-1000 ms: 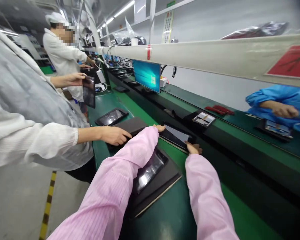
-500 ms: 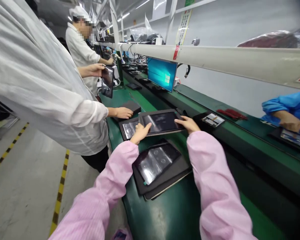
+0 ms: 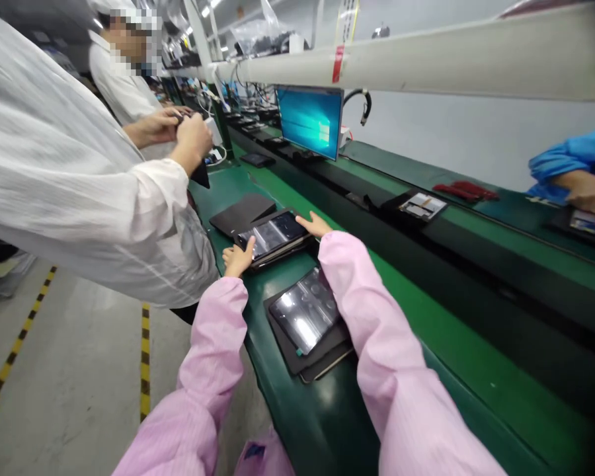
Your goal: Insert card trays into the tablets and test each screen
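Note:
My left hand [image 3: 237, 258] grips the near left end of a dark flat pad, its thumb over the edge of the glossy tablet screen [image 3: 277, 233] lying on top. At the far right end my right hand [image 3: 315, 225] holds the same load, thumb on top. Clear film covers part of that screen. The load is low over the green bench; I cannot tell whether it rests fully. Closer to me, another film-covered tablet screen [image 3: 307, 309] with a green tab lies on stacked dark pads [image 3: 322, 360], partly behind my right sleeve.
Dark pads [image 3: 242, 213] lie beside the co-worker in white [image 3: 149, 218], whose hands [image 3: 186, 135] are raised. A monitor [image 3: 310, 122] stands behind the dark conveyor strip. An opened device [image 3: 423, 206] lies right of it. A blue-sleeved person's hand [image 3: 592, 192] works at far right.
Both my hands have carried the pad and screen away from me, left and down toward the bench. The co-worker's hand has left the dark pads and joined the other hand, higher up.

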`<state>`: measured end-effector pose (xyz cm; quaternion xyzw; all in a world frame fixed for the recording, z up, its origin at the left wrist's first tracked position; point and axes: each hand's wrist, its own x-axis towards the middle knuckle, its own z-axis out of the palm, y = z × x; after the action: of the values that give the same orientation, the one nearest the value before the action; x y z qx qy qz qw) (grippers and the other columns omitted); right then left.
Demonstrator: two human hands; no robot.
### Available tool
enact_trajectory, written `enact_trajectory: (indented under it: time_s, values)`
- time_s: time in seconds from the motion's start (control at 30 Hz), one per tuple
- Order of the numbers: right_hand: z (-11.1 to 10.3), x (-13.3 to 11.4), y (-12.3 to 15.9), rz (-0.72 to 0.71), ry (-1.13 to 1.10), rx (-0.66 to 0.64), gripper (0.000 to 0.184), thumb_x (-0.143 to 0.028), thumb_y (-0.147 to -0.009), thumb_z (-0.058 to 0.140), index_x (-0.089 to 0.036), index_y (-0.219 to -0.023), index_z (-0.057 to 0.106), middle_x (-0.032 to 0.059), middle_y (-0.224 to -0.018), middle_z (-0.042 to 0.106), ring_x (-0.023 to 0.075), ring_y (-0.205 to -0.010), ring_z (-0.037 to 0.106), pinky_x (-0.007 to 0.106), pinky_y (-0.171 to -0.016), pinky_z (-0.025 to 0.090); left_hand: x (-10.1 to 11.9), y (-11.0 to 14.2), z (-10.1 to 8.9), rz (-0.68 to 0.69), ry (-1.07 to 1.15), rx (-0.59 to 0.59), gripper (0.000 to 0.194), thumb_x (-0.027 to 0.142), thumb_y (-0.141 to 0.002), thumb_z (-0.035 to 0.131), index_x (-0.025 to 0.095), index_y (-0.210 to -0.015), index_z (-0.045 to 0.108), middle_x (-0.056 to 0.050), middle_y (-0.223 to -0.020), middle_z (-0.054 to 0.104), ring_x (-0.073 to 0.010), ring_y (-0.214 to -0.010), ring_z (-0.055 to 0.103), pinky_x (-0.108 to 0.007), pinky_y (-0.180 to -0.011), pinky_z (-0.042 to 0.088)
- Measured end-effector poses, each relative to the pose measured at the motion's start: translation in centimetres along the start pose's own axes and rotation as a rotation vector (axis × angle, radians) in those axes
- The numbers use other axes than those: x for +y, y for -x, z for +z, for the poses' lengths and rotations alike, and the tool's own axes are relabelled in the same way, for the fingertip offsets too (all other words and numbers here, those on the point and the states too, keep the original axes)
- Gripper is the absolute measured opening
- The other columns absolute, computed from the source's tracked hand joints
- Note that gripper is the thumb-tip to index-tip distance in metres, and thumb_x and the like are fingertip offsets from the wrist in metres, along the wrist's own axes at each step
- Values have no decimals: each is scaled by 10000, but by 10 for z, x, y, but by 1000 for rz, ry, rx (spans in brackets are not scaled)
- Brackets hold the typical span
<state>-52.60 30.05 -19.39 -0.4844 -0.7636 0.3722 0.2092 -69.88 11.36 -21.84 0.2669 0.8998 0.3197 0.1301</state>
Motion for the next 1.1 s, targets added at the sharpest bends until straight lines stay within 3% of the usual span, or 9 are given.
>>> enact_trajectory:
  time_s: [0.13, 0.3, 0.5, 0.63, 0.73, 0.8, 0.9, 1.0, 1.1]
  values:
    - [-52, 38, 62, 64, 58, 20, 637, -520, -825, 667, -162, -1339, 549, 125, -1495, 440, 278, -1421, 346, 383, -1203, 218, -29, 52, -2, 72, 38, 47, 826, 562, -911, 379, 5, -1495, 201, -258, -1510, 254, -339, -1457, 221, -430, -1197, 177]
    - [-77, 102, 171, 291, 25, 121, 576, -638, -796, 623, -164, -1116, 695, 153, -1293, 626, 349, -1313, 488, 449, -1157, 286, -60, 143, 34, 249, 543, -196, 737, 591, -934, 295, 79, -1463, 331, -175, -1513, 391, -217, -1429, 353, -354, -1207, 229]
    - [-25, 108, 235, 416, -183, 460, 863, -718, -901, 72, -133, -1377, 492, 150, -1492, 435, 242, -1452, 302, 387, -1199, 213, -56, 130, 57, 150, 788, -261, 815, 624, -923, 84, 72, -1284, 563, -178, -1189, 682, -223, -1098, 661, -368, -1004, 485]
    - [23, 80, 247, 493, -329, 649, 941, -740, -874, 99, -75, -1538, 130, 123, -1634, -2, 250, -1511, -86, 478, -1215, -26, -47, 121, 51, 173, 712, -318, 913, 673, -887, 54, 66, -1096, 703, -165, -1076, 728, -253, -1077, 659, -380, -1002, 482]
    - [40, 61, 252, 504, -470, 694, 893, -707, -895, 137, -121, -1554, -1, 69, -1631, -76, 234, -1508, -109, 505, -1206, -55, -37, 143, 41, 200, 615, -113, 949, 650, -892, -12, 98, -1052, 744, -130, -1049, 735, -248, -1075, 635, -379, -1044, 450]
    - [35, 51, 261, 474, -567, 692, 836, -679, -913, 131, -167, -1559, -8, 36, -1633, -19, 219, -1515, -50, 506, -1214, -15, -29, 169, 31, 229, 590, 55, 929, 611, -915, -28, 144, -1017, 768, -107, -1025, 741, -250, -1099, 613, -385, -1081, 417]
    - [7, 44, 296, 377, -651, 716, 813, -693, -913, 156, -222, -1564, 33, -35, -1629, 43, 161, -1514, 36, 401, -1238, 63, -24, 219, 14, 294, 610, 110, 856, 557, -954, 13, 161, -1032, 768, -107, -1033, 744, -256, -1176, 594, -394, -1116, 387]
    - [-24, 53, 365, 284, -658, 799, 930, -764, -844, 343, -236, -1563, 79, -68, -1627, 46, 123, -1510, 54, 287, -1235, 81, -42, 281, 2, 476, 554, -27, 741, 510, -982, 91, 151, -1145, 719, -114, -1126, 725, -260, -1244, 580, -401, -1091, 424]
    - [-36, 88, 462, 273, -592, 883, 1051, -713, -754, 576, -218, -1559, 115, 1, -1629, 117, 158, -1503, 141, 299, -1236, 122, -88, 345, 1, 779, 431, -299, 515, 480, -973, 330, 196, -1270, 640, -101, -1277, 654, -272, -1332, 502, -397, -1071, 448]
